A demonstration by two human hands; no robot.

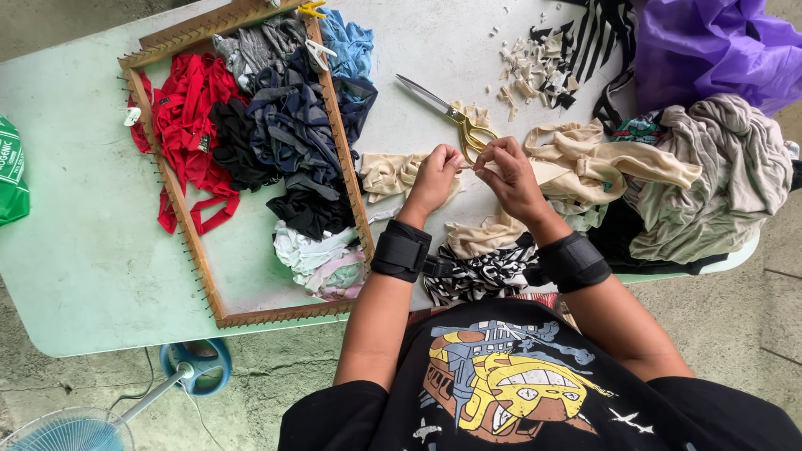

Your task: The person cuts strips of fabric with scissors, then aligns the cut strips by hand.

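Cream fabric strip (469, 167) spans your hands, long axis left-right: left hand (436, 177) and right hand (508, 171) each pinch-closed on an end; scissors (447, 113) just beyond.

From my feed, the fan (71, 430) and green bag (12, 171) are cut by the frame's edges; my fingertips (468, 163) hide whatever they pinch, perhaps a cream strip, and the scraps (530, 67) are too small to tell apart

A pale green desk (92, 250) carries a nailed wooden frame (197, 250) at nine o'clock, gold-handled scissors (443, 113) near centre, cream fabric scraps (530, 71) at one o'clock, and heaped cloth (718, 175) at three o'clock.
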